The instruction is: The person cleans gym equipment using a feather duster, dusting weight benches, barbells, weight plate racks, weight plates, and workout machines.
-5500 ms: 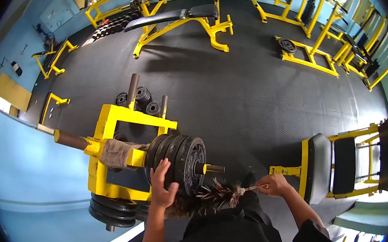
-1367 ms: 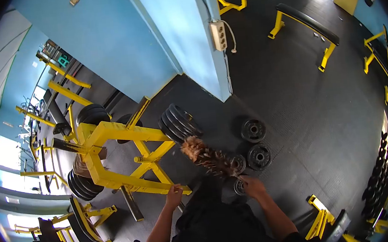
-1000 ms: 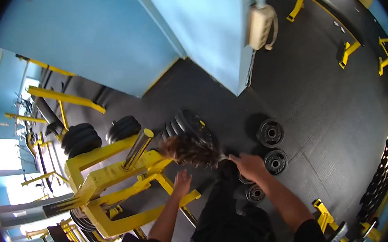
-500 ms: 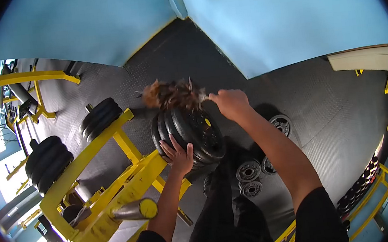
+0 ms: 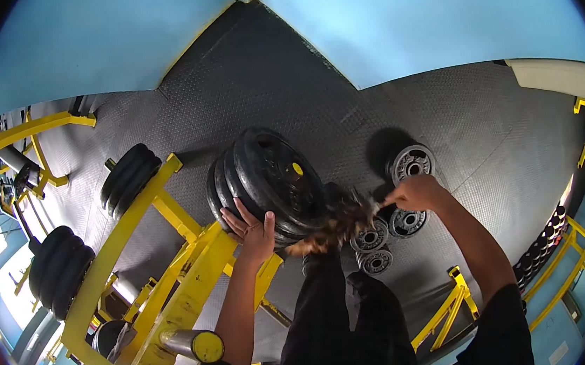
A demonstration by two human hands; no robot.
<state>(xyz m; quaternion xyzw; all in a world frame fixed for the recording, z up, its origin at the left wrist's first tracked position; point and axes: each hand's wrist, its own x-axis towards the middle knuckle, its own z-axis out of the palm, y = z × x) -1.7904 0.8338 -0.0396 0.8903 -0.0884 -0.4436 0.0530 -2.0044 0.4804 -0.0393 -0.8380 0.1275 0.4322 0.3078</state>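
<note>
A row of large black weight plates [image 5: 275,181] hangs at the near end of a yellow steel frame [image 5: 200,279]. My left hand [image 5: 252,235] lies on the edge of these plates with its fingers spread. To the right, my right hand [image 5: 410,196] is closed round the handle of a brown feather duster [image 5: 342,220]. The duster's feathers lie against the right and lower side of the plates, partly blurred.
Smaller plates [image 5: 409,220] lie on the black floor [image 5: 485,136] beyond my right hand. More plates [image 5: 61,268] sit on the frame's left side. Blue walls [image 5: 424,15] meet at a corner ahead. A dumbbell rack [image 5: 542,246] and a yellow stand [image 5: 449,305] are at the right.
The duster has moved from above the plates down to their right side, with my right hand lower and farther right. My left hand stays on the plates. Earlier it was off them, and the view has turned.
</note>
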